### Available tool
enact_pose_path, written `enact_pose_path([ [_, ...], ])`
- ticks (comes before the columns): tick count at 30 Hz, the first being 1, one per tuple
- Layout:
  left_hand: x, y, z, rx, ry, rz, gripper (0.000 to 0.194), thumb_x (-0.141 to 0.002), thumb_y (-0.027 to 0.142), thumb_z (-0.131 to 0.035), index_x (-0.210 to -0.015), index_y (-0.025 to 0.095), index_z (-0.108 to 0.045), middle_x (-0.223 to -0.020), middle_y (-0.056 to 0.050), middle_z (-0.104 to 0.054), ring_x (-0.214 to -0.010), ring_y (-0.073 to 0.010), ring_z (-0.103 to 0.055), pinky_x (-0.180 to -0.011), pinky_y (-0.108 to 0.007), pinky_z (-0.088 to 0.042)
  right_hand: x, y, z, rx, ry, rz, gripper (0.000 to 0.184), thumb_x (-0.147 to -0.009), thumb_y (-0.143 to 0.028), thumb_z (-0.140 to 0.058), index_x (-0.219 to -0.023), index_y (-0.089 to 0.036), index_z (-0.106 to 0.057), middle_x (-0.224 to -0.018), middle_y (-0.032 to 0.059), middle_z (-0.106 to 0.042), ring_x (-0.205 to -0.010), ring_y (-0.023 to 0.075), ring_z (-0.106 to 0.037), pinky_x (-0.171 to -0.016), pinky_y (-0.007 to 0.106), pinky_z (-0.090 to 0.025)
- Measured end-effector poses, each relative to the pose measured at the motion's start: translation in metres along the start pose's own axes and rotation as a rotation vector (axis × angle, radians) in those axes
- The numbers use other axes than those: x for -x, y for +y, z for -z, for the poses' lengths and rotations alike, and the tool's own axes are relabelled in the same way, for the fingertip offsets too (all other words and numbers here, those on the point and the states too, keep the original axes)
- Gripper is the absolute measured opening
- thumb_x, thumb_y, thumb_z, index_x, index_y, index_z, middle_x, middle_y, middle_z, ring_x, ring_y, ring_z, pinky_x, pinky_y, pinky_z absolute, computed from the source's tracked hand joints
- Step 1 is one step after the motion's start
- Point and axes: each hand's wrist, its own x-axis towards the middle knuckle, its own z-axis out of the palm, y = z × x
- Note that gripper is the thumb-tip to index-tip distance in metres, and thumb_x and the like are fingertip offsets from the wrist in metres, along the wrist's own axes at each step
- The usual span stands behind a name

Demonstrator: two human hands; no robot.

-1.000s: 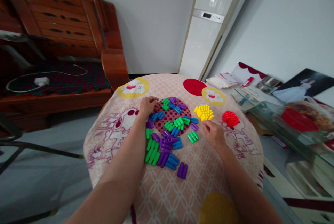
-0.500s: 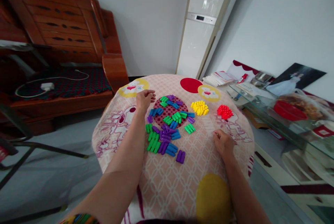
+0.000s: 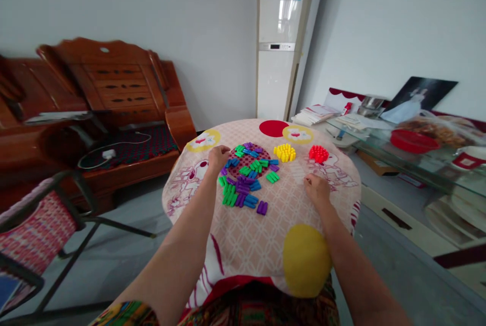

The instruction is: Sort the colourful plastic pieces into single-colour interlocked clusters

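Patterned tablecloth (image 3: 261, 245), spreading from near edge to cylindrical plastic tubes (image 3: 230, 195) left of centre; yellow cluster (image 3: 284, 153), red cluster (image 3: 318, 154) toward far-right edge. Left hand (image 3: 218, 158), right hand (image 3: 318, 190): curled, grip indiscernible.

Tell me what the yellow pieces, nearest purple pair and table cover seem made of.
Yellow pieces: probably plastic; bright, even colour, finish too small to judge.
Purple pair: likely plastic too, smooth-looking, evenly coloured.
Table cover: apparently matte fabric; it drapes softly at the near edge.
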Motion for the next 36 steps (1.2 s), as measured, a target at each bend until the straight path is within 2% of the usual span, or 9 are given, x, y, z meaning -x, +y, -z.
enact_pose_path([
  [5, 0.020, -0.013, 0.005, -0.185, -0.025, -0.072, 0.020, -0.073, 0.028, -0.065, -0.089, 0.020, -0.075, -0.085, -0.007, -0.076, -0.088, -0.0228, -0.069, -0.077, -0.028, -0.052, -0.001, 0.000, -0.001, -0.005, 0.006, 0.004, 0.025, -0.091, -0.026, -0.052, -0.093, -0.018, -0.076, -0.082, 0.0075, -0.073, -0.071, 0.0155, -0.059, -0.062, 0.027, -0.030],
  [9, 0.027, -0.018, 0.006, -0.286, -0.063, -0.123, 0.011, -0.070, 0.024, -0.065, -0.079, 0.021, -0.072, -0.079, -0.005, -0.073, -0.082, -0.0218, -0.068, -0.071, -0.026, -0.050, -0.001, -0.001, 0.000, -0.003, 0.003, -0.003, 0.025, -0.090, -0.024, -0.051, -0.094, -0.018, -0.076, -0.083, 0.0074, -0.073, -0.072, 0.0154, -0.060, -0.062, 0.026, -0.030],
  [11, 0.027, -0.020, 0.008, -0.280, -0.025, -0.091, 0.010, -0.072, 0.024, -0.062, -0.076, 0.019, -0.070, -0.077, -0.005, -0.072, -0.077, -0.0207, -0.067, -0.066, -0.025, -0.049, -0.001, -0.002, 0.001, 0.002, -0.003, -0.005, 0.025, -0.090, -0.023, -0.051, -0.094, -0.018, -0.075, -0.085, 0.0078, -0.074, -0.074, 0.0158, -0.061, -0.062, 0.026, -0.030],
  [14, 0.028, -0.020, 0.010, -0.141, 0.020, -0.032, 0.021, -0.074, 0.026, -0.061, -0.090, 0.017, -0.071, -0.078, -0.005, -0.072, -0.071, -0.0184, -0.066, -0.060, -0.024, -0.048, -0.001, -0.002, 0.002, 0.008, -0.015, -0.006, 0.026, -0.091, -0.024, -0.050, -0.095, -0.017, -0.075, -0.088, 0.0088, -0.074, -0.076, 0.0166, -0.062, -0.063, 0.027, -0.031],
  [17, 0.029, -0.011, 0.010, 0.010, 0.006, -0.005, 0.031, -0.075, 0.026, -0.062, -0.102, 0.015, -0.071, -0.078, -0.004, -0.073, -0.067, -0.0165, -0.066, -0.059, -0.023, -0.049, -0.001, -0.001, 0.002, 0.015, -0.014, -0.010, 0.027, -0.092, -0.025, -0.050, -0.096, -0.017, -0.075, -0.091, 0.0092, -0.075, -0.078, 0.0168, -0.062, -0.064, 0.027, -0.030],
  [21, 0.033, 0.019, 0.002, 0.004, -0.013, -0.131, 0.033, -0.077, 0.026, -0.063, -0.107, 0.015, -0.072, -0.085, -0.005, -0.075, -0.077, -0.0182, -0.067, -0.069, -0.025, -0.051, 0.001, -0.002, 0.003, 0.010, -0.001, -0.007, 0.027, -0.092, -0.024, -0.050, -0.096, -0.017, -0.075, -0.089, 0.0084, -0.075, -0.078, 0.0164, -0.062, -0.064, 0.027, -0.030],
  [26, 0.066, 0.076, -0.043, -0.031, -0.190, -0.389, 0.035, -0.078, 0.018, -0.063, -0.112, 0.016, -0.073, -0.095, -0.007, -0.076, -0.089, -0.0204, -0.067, -0.081, -0.029, -0.052, -0.001, -0.002, 0.003, -0.018, 0.011, -0.015, 0.025, -0.091, -0.023, -0.052, -0.094, -0.018, -0.076, -0.089, 0.0080, -0.075, -0.076, 0.0164, -0.061, -0.063, 0.027, -0.029],
  [31, 0.119, 0.115, -0.107, 0.024, -0.543, -0.596, 0.031, -0.085, 0.027, -0.065, -0.113, 0.015, -0.071, -0.104, -0.006, -0.072, -0.092, -0.0198, -0.066, -0.079, -0.029, -0.054, -0.003, 0.002, -0.004, -0.075, 0.060, -0.009, 0.023, -0.089, -0.021, -0.053, -0.092, -0.018, -0.076, -0.086, 0.0076, -0.073, -0.075, 0.0170, -0.059, -0.063, 0.027, -0.028],
  [36, 0.139, 0.118, -0.128, 0.014, -0.471, -0.546, 0.037, -0.095, 0.038, -0.059, -0.125, 0.017, -0.059, -0.127, -0.010, -0.060, -0.109, -0.0241, -0.061, -0.091, -0.045, -0.055, -0.006, 0.008, -0.007, -0.147, 0.142, 0.030, 0.027, -0.091, -0.025, -0.049, -0.082, -0.016, -0.073, -0.076, 0.0079, -0.069, -0.070, 0.0176, -0.054, -0.061, 0.028, -0.026],
])
